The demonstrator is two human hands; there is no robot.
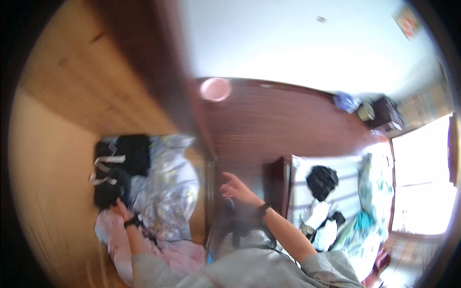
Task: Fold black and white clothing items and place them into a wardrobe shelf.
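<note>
My left hand (121, 210) reaches into a wooden cabinet and meets the lower edge of a dark folded garment (106, 194); blur hides whether its fingers grip the cloth. White straps or strings (108, 179) lie across this dark pile, and another black folded garment (134, 153) is just behind. To the right sits a bunched grey-white patterned cloth (168, 187). Pink fabric (180, 257) spreads below and around my left forearm. Over the floor, outside the cabinet, my right hand (237, 188) hangs with fingers apart, holding nothing.
A dark cabinet edge (165, 62) stands between the compartment and the reddish-brown floor (269, 120). A pink basin (215, 90) rests by the white wall. On the right, a bed (300, 182) bears a black bundle (322, 182), white cloths and green-patterned bedding (372, 192). Bags and boxes stand at the far right.
</note>
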